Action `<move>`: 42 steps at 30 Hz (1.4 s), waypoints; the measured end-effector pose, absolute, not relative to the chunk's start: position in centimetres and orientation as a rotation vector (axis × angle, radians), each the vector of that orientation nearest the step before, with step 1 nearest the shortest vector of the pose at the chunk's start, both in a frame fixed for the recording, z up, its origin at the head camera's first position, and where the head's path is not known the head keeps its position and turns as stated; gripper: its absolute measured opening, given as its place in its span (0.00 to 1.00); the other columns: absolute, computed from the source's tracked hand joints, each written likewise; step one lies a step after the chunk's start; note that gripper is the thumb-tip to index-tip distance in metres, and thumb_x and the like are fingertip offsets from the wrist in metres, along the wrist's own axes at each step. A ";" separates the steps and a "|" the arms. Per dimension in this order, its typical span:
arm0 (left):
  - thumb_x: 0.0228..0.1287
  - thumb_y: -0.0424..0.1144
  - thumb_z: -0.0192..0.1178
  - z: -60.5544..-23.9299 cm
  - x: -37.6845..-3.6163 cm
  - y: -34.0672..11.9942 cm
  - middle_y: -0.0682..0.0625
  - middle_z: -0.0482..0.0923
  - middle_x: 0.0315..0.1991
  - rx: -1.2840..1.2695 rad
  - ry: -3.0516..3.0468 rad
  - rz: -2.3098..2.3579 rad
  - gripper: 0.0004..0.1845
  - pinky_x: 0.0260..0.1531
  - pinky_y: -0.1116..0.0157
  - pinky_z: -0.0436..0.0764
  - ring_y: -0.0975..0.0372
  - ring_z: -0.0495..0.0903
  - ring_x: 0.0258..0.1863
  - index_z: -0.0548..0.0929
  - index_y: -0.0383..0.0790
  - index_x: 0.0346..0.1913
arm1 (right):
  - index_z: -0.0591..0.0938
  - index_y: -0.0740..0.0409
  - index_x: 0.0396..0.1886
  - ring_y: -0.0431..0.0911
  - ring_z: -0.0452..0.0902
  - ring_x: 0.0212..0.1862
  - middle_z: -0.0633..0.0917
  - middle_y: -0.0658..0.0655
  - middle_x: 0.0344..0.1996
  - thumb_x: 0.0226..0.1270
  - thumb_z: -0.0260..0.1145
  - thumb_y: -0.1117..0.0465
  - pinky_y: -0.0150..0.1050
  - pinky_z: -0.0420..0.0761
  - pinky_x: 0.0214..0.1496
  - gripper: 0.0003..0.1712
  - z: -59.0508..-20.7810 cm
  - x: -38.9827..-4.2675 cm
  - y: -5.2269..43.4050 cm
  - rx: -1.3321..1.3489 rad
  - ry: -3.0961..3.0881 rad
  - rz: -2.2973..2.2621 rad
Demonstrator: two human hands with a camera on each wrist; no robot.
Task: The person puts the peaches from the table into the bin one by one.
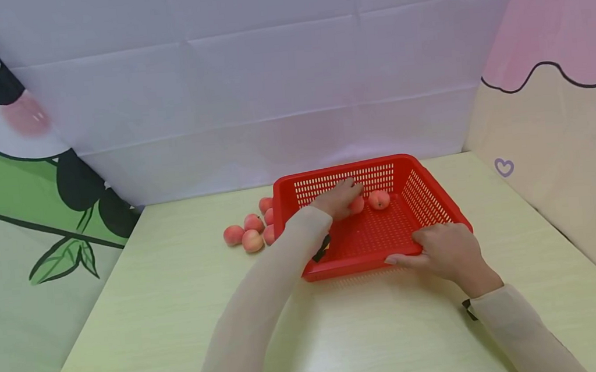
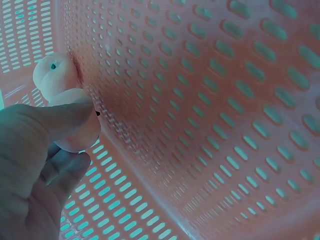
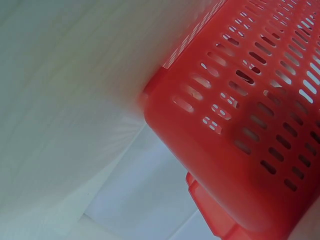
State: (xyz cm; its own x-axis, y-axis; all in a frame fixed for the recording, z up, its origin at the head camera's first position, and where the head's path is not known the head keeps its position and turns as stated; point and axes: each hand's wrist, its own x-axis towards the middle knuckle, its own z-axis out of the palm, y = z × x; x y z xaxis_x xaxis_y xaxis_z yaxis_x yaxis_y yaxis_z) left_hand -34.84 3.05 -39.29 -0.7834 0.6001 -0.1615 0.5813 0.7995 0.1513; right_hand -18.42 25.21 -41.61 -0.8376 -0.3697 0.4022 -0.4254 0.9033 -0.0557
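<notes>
Pale yellow-green counter [image 1: 182, 312] carries everything. Five loose peaches [image 1: 251, 227] clustered on counter, left of left grip, just outside basket wall. White creased backdrop [image 1: 269, 83] behind. Panda-and-bamboo cloth [image 1: 24, 172] far left of both grips. Pink-and-cream cloth with small heart [image 1: 504, 167] right of right grip.

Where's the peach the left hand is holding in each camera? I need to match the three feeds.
Head: the held peach is mid-frame, in the far part of the red basket, under the left hand, beside a loose peach.
Left wrist: left of the picture, pinched between thumb and fingers, the loose peach above it.
Right wrist: not in it.
Shared landmark: the basket's slotted wall, seen in all three.
</notes>
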 end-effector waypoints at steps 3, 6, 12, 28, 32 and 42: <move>0.77 0.40 0.64 -39.3 -34.8 3.1 0.46 0.65 0.77 0.914 2.787 0.149 0.35 0.75 0.55 0.70 0.56 0.65 0.75 0.65 0.48 0.82 | 0.62 0.45 0.13 0.38 0.54 0.17 0.58 0.42 0.11 0.62 0.50 0.11 0.35 0.56 0.21 0.45 -41.5 -18.4 25.2 0.586 -2.679 0.206; 0.77 0.40 0.64 -39.3 -34.9 3.2 0.47 0.67 0.75 0.927 2.799 0.123 0.34 0.74 0.56 0.71 0.56 0.66 0.74 0.67 0.48 0.81 | 0.62 0.45 0.13 0.38 0.54 0.17 0.58 0.42 0.11 0.62 0.50 0.11 0.35 0.56 0.21 0.45 -41.5 -18.3 25.2 0.586 -2.682 0.201; 0.77 0.40 0.65 -39.3 -35.0 3.4 0.48 0.68 0.73 0.955 2.797 0.118 0.33 0.73 0.58 0.72 0.57 0.68 0.72 0.68 0.47 0.80 | 0.62 0.45 0.13 0.38 0.54 0.17 0.59 0.42 0.11 0.62 0.54 0.13 0.35 0.56 0.21 0.44 -41.5 -18.4 25.1 0.585 -2.679 0.196; 0.80 0.39 0.61 -39.6 -35.3 4.2 0.48 0.62 0.81 0.904 2.788 0.104 0.33 0.77 0.56 0.66 0.55 0.63 0.80 0.65 0.50 0.83 | 0.62 0.45 0.12 0.38 0.53 0.18 0.57 0.42 0.11 0.61 0.44 0.09 0.36 0.56 0.21 0.47 -41.4 -18.3 25.1 0.579 -2.671 0.200; 0.82 0.40 0.58 -39.7 -35.2 4.1 0.49 0.55 0.85 0.851 2.784 0.156 0.34 0.79 0.54 0.61 0.55 0.55 0.84 0.61 0.51 0.85 | 0.62 0.45 0.12 0.38 0.54 0.17 0.58 0.42 0.11 0.61 0.47 0.10 0.36 0.57 0.21 0.46 -41.3 -18.3 25.1 0.578 -2.682 0.192; 0.79 0.40 0.62 -40.5 -35.9 3.9 0.48 0.55 0.86 0.882 2.796 0.123 0.38 0.78 0.53 0.64 0.54 0.55 0.84 0.60 0.53 0.86 | 0.63 0.45 0.13 0.38 0.55 0.17 0.59 0.42 0.11 0.62 0.53 0.13 0.36 0.58 0.21 0.44 -41.5 -18.4 25.2 0.581 -2.683 0.184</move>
State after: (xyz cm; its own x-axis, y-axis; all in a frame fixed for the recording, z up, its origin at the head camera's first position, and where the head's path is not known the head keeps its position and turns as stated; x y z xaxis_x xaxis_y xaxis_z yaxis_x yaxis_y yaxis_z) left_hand -35.87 3.90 -40.47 -0.7997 0.5754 -0.1714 0.5580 0.8177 0.1411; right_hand -18.38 25.18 -41.47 -0.8388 -0.3710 0.3984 -0.4219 0.9055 -0.0449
